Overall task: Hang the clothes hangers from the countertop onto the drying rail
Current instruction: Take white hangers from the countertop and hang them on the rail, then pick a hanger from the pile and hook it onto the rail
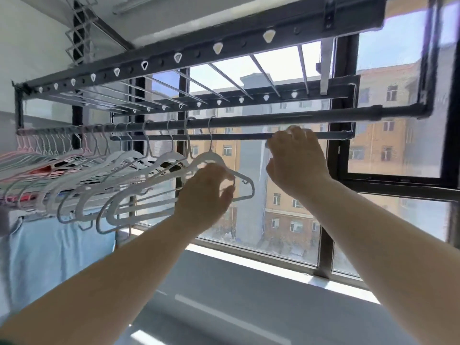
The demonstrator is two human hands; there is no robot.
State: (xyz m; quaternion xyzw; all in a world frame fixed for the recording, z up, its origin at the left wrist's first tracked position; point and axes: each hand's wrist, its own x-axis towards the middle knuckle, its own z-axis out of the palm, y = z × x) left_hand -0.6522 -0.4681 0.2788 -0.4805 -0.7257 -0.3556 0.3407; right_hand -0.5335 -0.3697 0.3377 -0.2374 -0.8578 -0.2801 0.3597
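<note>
The nearest white hanger point(201, 158) hangs by its hook on the drying rail point(273, 119), at the right end of the row. Your left hand point(204, 195) covers part of its right shoulder: your fingers curl over the top edge and your thumb point(226, 195) comes up from below, so you are pinching that arm of the hanger. Its rounded tip shows just past your hand.

Your right hand point(296, 163) is raised to the thin bar point(224, 137) that shows just below the rail. Its back faces you and the fingertips point(301, 133) are blurred against the bar, so I cannot tell whether they clasp it or only rest there.

To the left, the other hangers point(99, 175) overlap so tightly on the rail that they cannot be counted. The pink ones point(15, 158) at the far end are cut off by the frame edge. A blue cloth point(57, 250) hangs below them, its lower part hidden behind your left forearm.

Above, the dark rack beam point(249, 33) carries a line of pale triangular plugs. Under your arms lies the grey countertop point(249, 295), running along the window point(398, 120), with buildings beyond the glass.
</note>
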